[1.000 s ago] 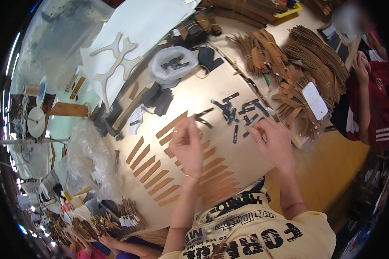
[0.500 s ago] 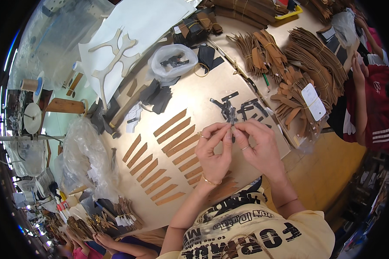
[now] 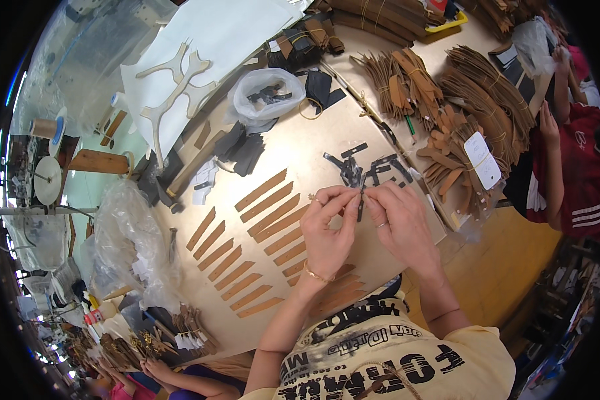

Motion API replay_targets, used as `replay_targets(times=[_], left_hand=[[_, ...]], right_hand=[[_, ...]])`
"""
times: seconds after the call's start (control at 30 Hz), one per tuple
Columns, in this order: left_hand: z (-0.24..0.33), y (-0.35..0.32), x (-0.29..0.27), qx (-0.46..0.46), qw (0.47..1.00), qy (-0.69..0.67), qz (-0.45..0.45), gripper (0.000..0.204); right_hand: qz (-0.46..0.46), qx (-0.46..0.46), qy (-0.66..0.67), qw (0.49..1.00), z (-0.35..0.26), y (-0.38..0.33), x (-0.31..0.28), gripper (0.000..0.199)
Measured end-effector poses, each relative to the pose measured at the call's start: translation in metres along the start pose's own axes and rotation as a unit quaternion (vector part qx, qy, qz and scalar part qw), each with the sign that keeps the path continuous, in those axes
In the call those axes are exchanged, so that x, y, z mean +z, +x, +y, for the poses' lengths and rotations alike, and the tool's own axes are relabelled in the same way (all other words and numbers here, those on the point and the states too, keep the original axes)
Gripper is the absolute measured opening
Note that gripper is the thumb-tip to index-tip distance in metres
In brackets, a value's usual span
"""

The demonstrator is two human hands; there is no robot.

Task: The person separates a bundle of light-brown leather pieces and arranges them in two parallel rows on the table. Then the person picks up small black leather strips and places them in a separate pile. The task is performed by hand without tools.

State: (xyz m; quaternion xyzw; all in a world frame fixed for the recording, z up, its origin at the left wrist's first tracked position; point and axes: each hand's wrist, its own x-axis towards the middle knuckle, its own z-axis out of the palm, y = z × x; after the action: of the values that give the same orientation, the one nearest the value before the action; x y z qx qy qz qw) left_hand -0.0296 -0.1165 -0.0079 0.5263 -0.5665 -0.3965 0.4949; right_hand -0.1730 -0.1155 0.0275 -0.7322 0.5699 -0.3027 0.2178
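My left hand (image 3: pixel 330 223) and my right hand (image 3: pixel 401 217) meet fingertip to fingertip above the table. Both pinch a small black strip (image 3: pixel 360 212), whose lower end hangs below the fingers; its upper part is hidden by them. Just beyond my fingertips lie several loose black strips (image 3: pixel 383 165), some bunched in a small pile. Left of my left hand, brown leather strips (image 3: pixel 271 189) with slanted ends are laid out in rows on the pale tabletop (image 3: pixel 247 230). A few more pass under my left forearm.
A clear plastic bag (image 3: pixel 268 97) with black pieces stands beyond, beside black flat pieces (image 3: pixel 243 150). Bundled brown leather strips (image 3: pixel 487 93) fill the far right. Crumpled plastic (image 3: pixel 130 240) and a thread spool (image 3: pixel 43 128) are at left. Other people sit at the right and lower left.
My fingertips have drawn closer together on the black strip, and more of its lower end shows below them. The laid-out leather strips stay in place.
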Motion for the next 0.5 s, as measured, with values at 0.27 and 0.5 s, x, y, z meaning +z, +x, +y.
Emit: replay_targets(times=[0.27,0.5], left_hand=[[0.0019,0.0054,-0.0046,0.021,0.999,0.010,-0.028,0.016],[-0.0039,0.0065,-0.0058,0.034,0.999,-0.004,0.025,0.013]], right_hand=[[0.007,-0.033,-0.030,0.999,0.0053,-0.0010,0.0018,0.014],[0.003,-0.016,-0.013,1.000,0.0048,-0.0025,0.0003,0.013]])
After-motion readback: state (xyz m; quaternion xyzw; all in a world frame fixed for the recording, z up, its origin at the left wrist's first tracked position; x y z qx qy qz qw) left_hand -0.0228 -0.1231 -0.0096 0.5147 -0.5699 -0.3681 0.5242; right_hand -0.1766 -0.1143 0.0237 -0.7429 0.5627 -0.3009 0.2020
